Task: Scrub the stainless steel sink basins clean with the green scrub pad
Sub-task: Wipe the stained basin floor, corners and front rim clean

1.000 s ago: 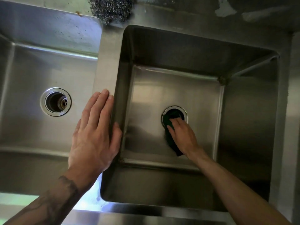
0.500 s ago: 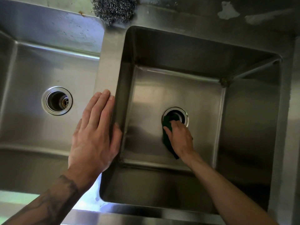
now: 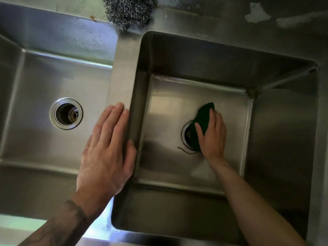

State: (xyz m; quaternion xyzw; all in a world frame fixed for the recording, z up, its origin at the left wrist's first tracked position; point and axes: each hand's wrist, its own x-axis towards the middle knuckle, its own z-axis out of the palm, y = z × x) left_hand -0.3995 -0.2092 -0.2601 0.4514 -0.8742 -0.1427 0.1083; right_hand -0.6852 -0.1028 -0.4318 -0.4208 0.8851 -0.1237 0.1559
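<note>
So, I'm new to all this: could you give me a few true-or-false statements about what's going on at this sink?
1. The right hand presses a dark green scrub pad onto the floor of the right stainless steel basin. True.
2. The left hand holds the grey ball of steel wool. False: it rests flat, fingers straight, on the steel divider between the basins; the wool lies on the back ledge.
3. The round drain in the left basin is uncovered. True.
4. The right basin's drain is fully uncovered. False: the pad and hand cover part of it.
</note>
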